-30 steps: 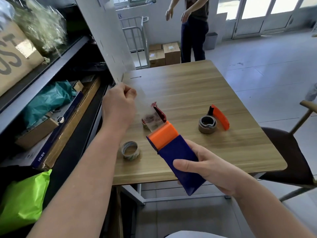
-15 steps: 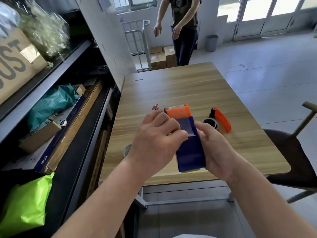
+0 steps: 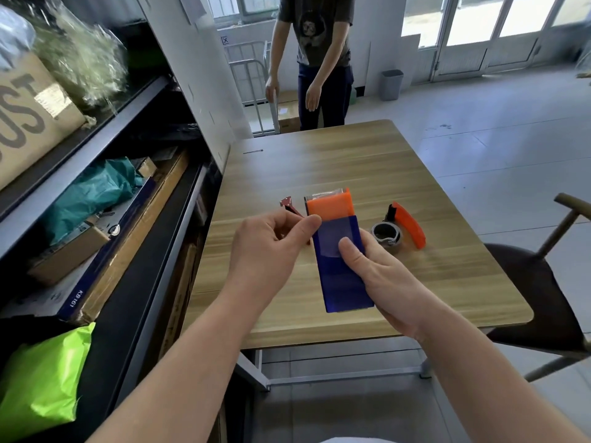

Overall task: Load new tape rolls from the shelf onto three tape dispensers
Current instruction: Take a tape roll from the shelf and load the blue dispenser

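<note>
I hold a blue tape dispenser (image 3: 342,282) with an orange head upright over the wooden table (image 3: 351,155). My right hand (image 3: 383,279) grips its blue body from the right, thumb on the front face. My left hand (image 3: 271,247) pinches its upper left edge just below the orange head. A red dispenser (image 3: 287,204) lies on the table, mostly hidden behind my left hand. To the right lies an orange dispenser (image 3: 411,225) with a grey tape roll (image 3: 387,235) against it.
A dark metal shelf (image 3: 128,107) with cardboard boxes, teal plastic and a bright green bag (image 3: 41,378) runs along the left. Another person (image 3: 319,59) stands at the table's far end. A dark chair (image 3: 537,298) stands at the right.
My left hand came down from pulling clear tape up and away and now pinches the dispenser's edge. The dispenser has turned from tilted to upright and moved forward over the table.
</note>
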Demonstrator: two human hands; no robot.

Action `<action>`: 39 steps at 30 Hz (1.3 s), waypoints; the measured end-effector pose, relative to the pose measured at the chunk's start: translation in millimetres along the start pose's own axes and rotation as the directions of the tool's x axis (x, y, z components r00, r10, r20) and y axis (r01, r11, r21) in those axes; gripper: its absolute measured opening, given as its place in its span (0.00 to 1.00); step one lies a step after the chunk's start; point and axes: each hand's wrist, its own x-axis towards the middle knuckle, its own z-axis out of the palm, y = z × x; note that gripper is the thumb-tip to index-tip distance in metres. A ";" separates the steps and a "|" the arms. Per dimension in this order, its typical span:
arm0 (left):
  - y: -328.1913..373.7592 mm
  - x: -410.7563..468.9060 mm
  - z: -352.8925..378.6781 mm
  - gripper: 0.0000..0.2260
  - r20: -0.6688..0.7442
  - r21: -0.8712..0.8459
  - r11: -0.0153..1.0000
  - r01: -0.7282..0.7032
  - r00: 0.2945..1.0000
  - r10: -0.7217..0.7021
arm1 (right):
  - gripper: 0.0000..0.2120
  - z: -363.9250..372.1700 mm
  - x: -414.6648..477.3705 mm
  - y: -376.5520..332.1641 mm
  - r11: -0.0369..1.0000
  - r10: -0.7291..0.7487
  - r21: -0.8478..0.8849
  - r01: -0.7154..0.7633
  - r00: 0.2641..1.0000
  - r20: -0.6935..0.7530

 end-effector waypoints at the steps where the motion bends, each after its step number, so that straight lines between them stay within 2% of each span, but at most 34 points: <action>1: 2.6 -0.4 0.6 0.10 0.012 -0.064 0.996 0.060 0.998 -0.059 | 0.26 1.2 -0.3 0.6 1.000 -0.011 -0.016 0.011 1.000 0.004; 5: 10.1 -3.9 2.1 0.07 0.124 -0.289 0.925 0.248 0.967 -0.221 | 0.31 2.7 0.7 3.0 0.997 -0.043 -0.061 0.043 0.999 -0.004; 10: 12.5 -2.9 -0.4 0.04 0.219 -0.413 0.827 0.382 0.923 -0.317 | 0.31 2.6 -0.2 2.9 0.994 -0.061 -0.086 0.060 0.998 -0.004; 14: 14.9 -4.6 -4.4 0.04 0.252 -0.431 0.816 0.385 0.920 -0.301 | 0.33 2.1 -1.1 1.7 0.992 -0.076 -0.107 0.073 0.997 -0.025; 20: 15.6 -6.6 -2.6 0.12 0.237 -0.489 0.774 0.402 0.915 -0.326 | 0.38 3.8 -5.1 2.9 0.993 -0.064 -0.099 0.062 0.998 -0.013; 27: 17.3 -12.4 -0.2 0.10 0.209 -0.509 0.790 0.343 0.939 -0.273 | 0.23 7.2 -1.5 1.8 0.995 -0.058 -0.084 0.048 0.990 -0.132; 34: 18.4 -18.3 3.9 0.14 0.081 -0.405 0.892 0.201 0.980 -0.184 | 0.22 13.2 1.6 -2.9 0.999 -0.038 -0.037 0.031 0.981 -0.189; 39: 16.4 -19.1 6.2 0.18 -0.060 -0.068 0.997 0.048 0.997 -0.052 | 0.22 16.3 0.3 -3.7 1.000 0.004 0.009 -0.002 0.980 -0.200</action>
